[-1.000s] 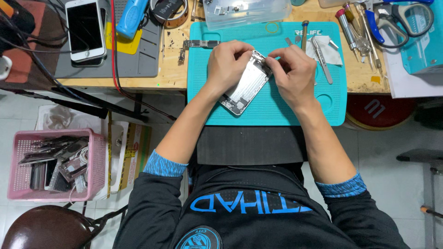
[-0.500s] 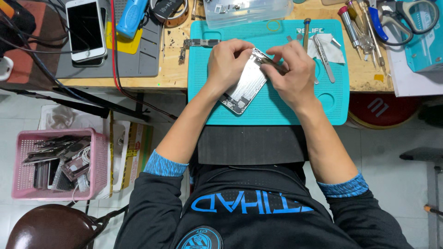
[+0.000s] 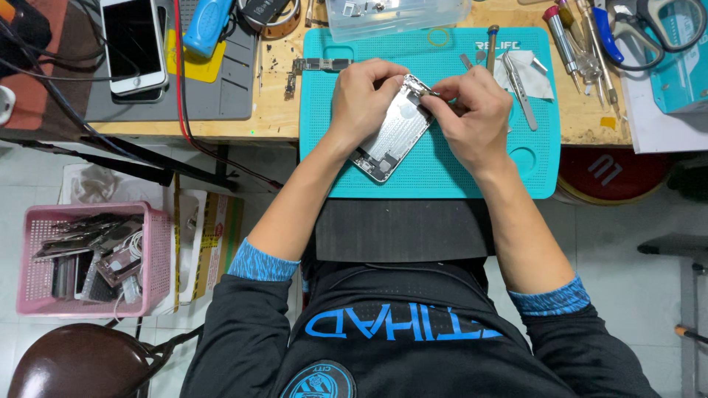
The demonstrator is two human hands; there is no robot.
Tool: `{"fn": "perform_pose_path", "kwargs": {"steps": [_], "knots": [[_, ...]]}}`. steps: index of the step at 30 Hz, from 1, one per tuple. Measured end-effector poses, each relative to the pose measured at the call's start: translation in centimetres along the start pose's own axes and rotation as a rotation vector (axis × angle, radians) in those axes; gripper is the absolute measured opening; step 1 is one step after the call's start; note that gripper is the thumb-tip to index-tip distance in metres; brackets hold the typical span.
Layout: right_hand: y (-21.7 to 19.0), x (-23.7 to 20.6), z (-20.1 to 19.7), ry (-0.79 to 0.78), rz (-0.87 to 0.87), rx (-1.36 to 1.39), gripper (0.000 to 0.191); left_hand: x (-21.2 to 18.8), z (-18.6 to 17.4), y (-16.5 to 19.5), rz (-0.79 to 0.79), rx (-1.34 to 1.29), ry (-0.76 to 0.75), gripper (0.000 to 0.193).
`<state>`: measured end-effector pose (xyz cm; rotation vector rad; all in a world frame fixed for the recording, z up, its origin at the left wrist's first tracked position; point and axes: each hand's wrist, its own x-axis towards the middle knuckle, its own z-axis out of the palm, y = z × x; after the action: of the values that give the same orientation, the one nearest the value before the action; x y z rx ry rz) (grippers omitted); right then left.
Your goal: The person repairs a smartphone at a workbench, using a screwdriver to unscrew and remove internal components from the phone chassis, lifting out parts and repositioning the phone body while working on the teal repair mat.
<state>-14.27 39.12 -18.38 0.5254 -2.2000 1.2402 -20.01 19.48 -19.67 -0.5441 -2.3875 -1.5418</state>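
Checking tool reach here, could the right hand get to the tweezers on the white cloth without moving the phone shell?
Probably yes. The right hand works at the phone shell, and the tweezers lie just beside it on the white cloth, with nothing between.

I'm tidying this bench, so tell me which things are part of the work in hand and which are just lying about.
In use:
left hand
right hand
opened phone shell
teal work mat

Lying about:
white phone
blue tool
tweezers
screwdrivers
clear plastic box
pink basket
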Motion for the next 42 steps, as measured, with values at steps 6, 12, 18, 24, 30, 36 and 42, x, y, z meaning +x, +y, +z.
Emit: {"fn": "perform_pose_path", "kwargs": {"steps": [6,12,18,24,30,36,42], "knots": [[0.0,-0.2,-0.2,0.017,0.023,-0.018,0.011,-0.1,0.0,0.3,-0.005,-0.026,-0.011,0.017],[-0.8,0.1,-1.0,0.024,0.068,0.032,0.009,0.2,-0.1,1.1,-0.019,-0.038,0.012,0.019],[-0.4,-0.1,-0.5,0.02,0.07,0.042,0.009,0.1,-0.1,0.5,-0.019,-0.039,-0.006,0.019],[-0.4,-0.1,-0.4,0.012,0.065,0.037,0.009,0.1,-0.2,0.5,-0.022,-0.034,-0.015,0.02],[-0.4,-0.1,-0.5,0.022,0.057,0.041,0.009,0.1,-0.2,0.7,-0.031,-0.048,-0.014,0.019],[-0.2,-0.4,-0.3,0.035,0.054,0.041,0.009,0.0,0.0,0.4,-0.007,-0.052,-0.012,0.022],[-0.1,-0.3,-0.3,0.043,0.058,0.049,0.009,-0.1,-0.1,0.5,-0.006,-0.054,-0.028,0.024]]}}
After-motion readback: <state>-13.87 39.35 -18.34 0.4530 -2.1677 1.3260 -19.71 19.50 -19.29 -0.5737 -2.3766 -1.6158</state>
